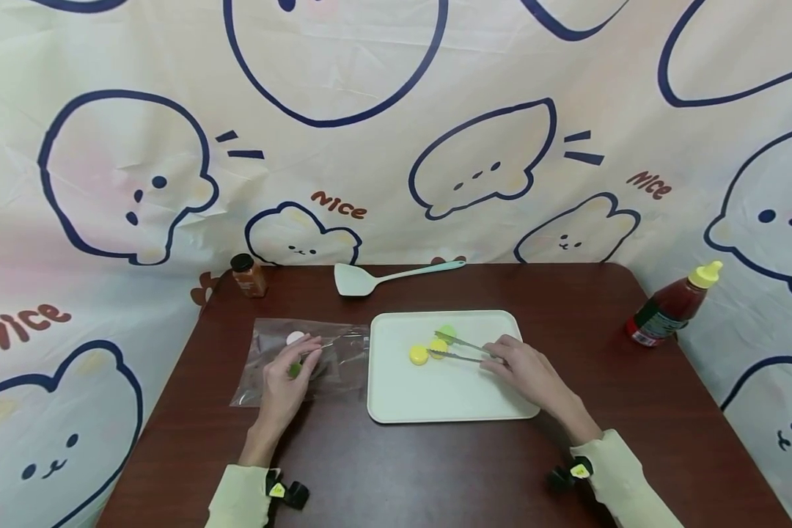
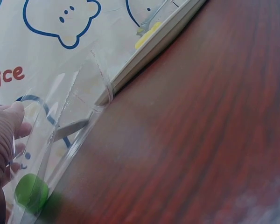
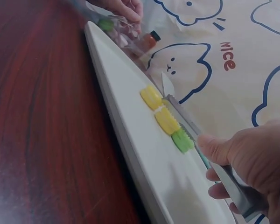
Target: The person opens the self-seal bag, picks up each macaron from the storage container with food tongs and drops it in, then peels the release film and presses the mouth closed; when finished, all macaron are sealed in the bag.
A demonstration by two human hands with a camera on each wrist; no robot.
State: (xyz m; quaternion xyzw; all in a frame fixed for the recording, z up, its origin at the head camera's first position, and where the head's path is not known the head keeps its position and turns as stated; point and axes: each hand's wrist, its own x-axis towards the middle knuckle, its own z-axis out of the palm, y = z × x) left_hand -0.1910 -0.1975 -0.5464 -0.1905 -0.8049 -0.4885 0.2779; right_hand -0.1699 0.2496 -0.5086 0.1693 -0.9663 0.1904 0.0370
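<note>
My left hand (image 1: 287, 385) pinches the upper film of a clear plastic bag (image 1: 260, 367) lying left of the tray. Inside the bag are a green macaron (image 2: 31, 192) and a white round piece (image 1: 295, 337). My right hand (image 1: 524, 370) grips metal tongs (image 1: 465, 358) above the white tray (image 1: 449, 403). The tongs' spread toothed tips lie over the pieces on the tray. There, two yellow macarons (image 1: 419, 355) and a light green macaron (image 1: 446, 333) sit close together. Whether the tips touch one cannot be told.
A pale green spatula (image 1: 355, 280) lies along the table's back edge. A brown spice jar (image 1: 251, 281) with a black lid stands at the back left corner. A red sauce bottle (image 1: 669, 308) with a yellow cap stands by the right edge. A printed cloth (image 1: 383, 154) hangs behind.
</note>
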